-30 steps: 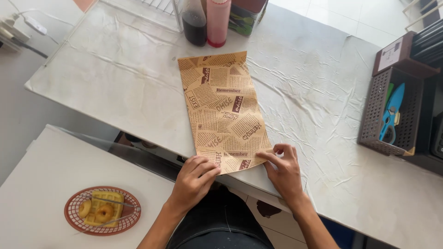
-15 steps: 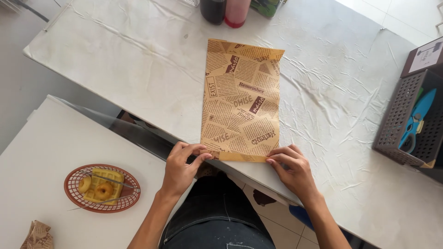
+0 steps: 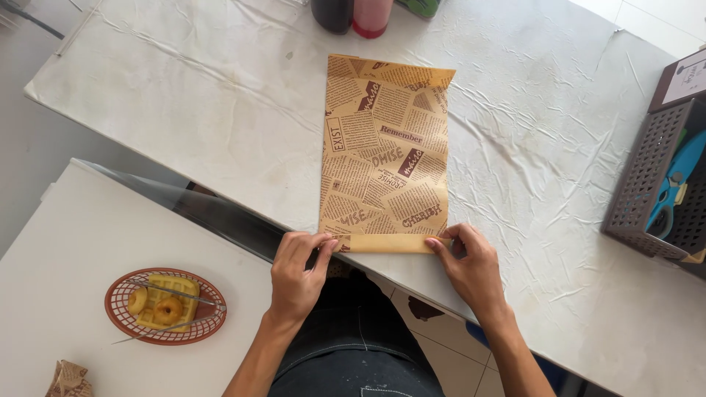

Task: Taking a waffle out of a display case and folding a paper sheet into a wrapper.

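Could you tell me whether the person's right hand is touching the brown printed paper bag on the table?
Touching. The head view shows the right hand with its fingertips pressed on the folded near edge of the brown printed paper bag.

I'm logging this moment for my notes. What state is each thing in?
Printed brown paper bag: flat on the table, near edge folded up into a narrow strip.
Left hand: fingertips pressing the fold's left end.
Right hand: fingertips pressing the fold's right end.
Red basket: holds a waffle and ring pastries.
Grey perforated bin: upright, blue tool inside.
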